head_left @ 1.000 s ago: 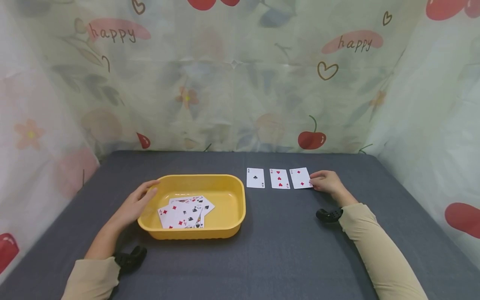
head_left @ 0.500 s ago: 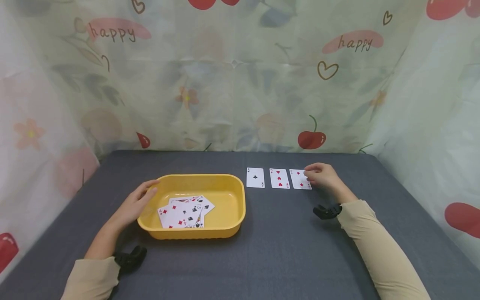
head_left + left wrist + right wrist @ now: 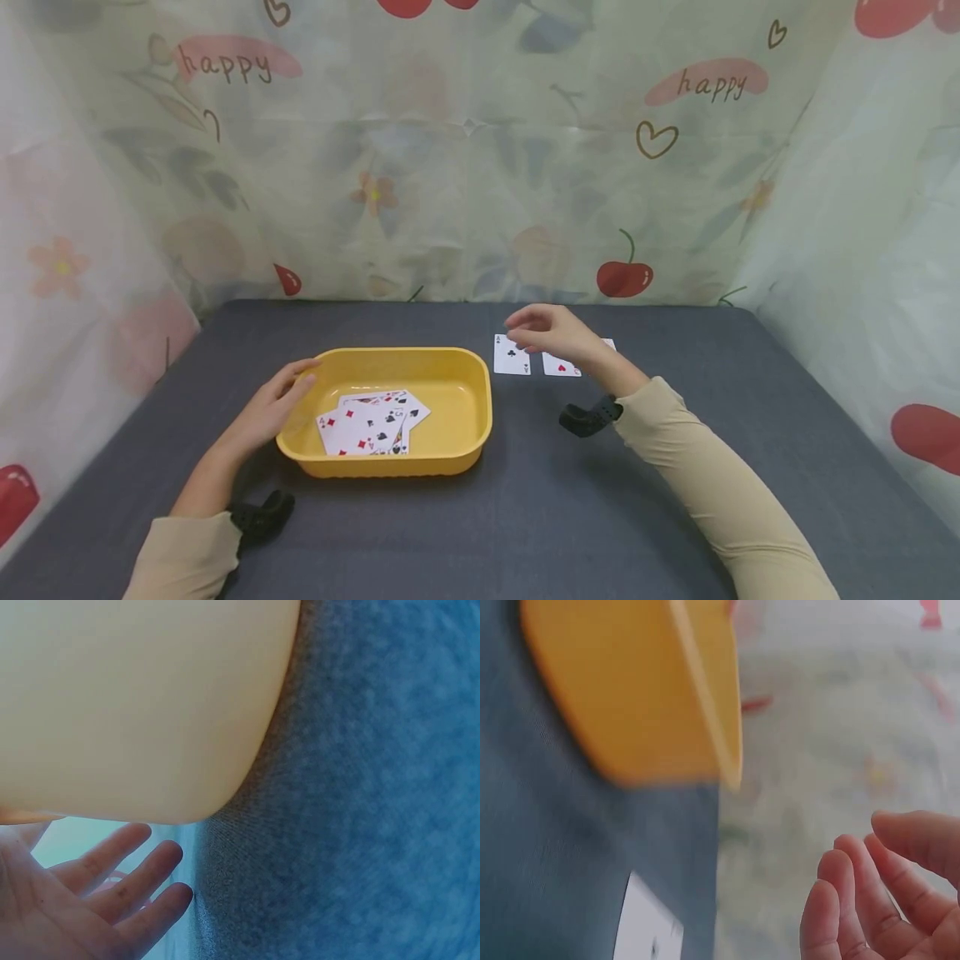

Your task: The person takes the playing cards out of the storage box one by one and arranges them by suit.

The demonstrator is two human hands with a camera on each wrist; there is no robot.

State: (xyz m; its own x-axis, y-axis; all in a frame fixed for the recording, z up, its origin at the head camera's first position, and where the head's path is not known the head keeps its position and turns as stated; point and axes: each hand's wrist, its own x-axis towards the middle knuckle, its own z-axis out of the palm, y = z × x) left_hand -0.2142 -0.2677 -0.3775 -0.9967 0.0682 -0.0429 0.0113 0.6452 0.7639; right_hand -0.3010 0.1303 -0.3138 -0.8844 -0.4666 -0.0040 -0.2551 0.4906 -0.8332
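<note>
The empty right hand (image 3: 551, 332), fingers loosely curled, hovers above three white face-up playing cards (image 3: 512, 356); the flat-fingered left hand (image 3: 264, 410) rests against the yellow plastic tub (image 3: 450, 446) holding loose cards (image 3: 371, 423).

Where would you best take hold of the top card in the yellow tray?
Probably at the corner of the top card that juts past the fanned pile, coming from above over the yellow tray: it lies flat, so the fingers need a free edge to pinch.
</note>
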